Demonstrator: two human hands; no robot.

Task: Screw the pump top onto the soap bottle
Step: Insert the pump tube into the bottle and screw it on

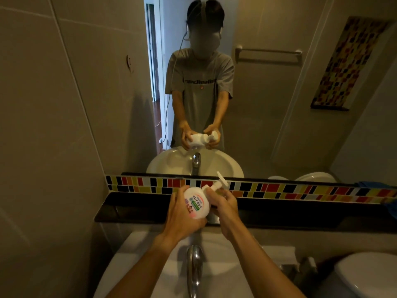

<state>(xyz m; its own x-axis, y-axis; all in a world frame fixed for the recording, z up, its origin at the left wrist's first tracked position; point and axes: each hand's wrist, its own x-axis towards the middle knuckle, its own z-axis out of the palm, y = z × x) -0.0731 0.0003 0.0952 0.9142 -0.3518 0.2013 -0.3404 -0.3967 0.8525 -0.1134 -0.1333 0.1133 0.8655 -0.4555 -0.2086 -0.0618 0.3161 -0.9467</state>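
Note:
A round white soap bottle with a pink and green label is tilted to the right, held above the sink. My left hand wraps around its body from below and left. The white pump top sits at the bottle's neck, its nozzle pointing up and away. My right hand grips the pump's collar where it meets the neck. The thread is hidden by my fingers. The mirror shows the same grip.
A chrome tap and a white basin lie under my arms. Behind runs a black ledge, a coloured mosaic strip and the mirror. A toilet lid is at bottom right, a tiled wall at left.

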